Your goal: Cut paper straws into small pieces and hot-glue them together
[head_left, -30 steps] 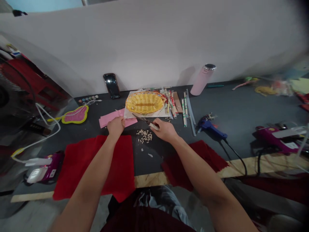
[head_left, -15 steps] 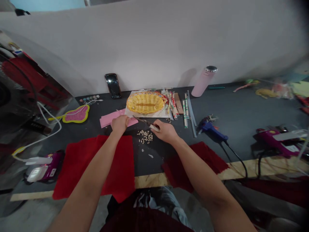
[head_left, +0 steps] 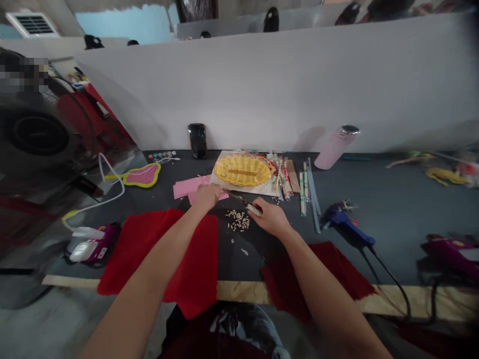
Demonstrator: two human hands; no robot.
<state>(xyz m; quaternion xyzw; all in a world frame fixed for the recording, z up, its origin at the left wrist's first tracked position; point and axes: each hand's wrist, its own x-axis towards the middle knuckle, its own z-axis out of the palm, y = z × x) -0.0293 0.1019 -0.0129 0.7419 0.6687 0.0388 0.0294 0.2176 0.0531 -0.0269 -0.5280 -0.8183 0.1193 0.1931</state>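
My left hand is closed in a pinch over the pink paper strips, in front of the yellow wicker basket. Whatever it pinches is too small to make out. In my right hand is a cutting tool with a thin dark blade and a pale handle. Its blade points left and reaches the left fingertips; I cannot tell whether it is scissors or a knife. Below the blade, several short beige pieces lie scattered on the dark table.
Red cloths lie at the front edge. To the right are wrapped sticks, a pink bottle and a blue glue gun with a cord. A phone leans on the white partition. A pink-yellow paddle shape lies left.
The camera view has tilted up and swung left, so everything sits lower and further right. Both hands keep the same positions around the tool and over the paper strips.
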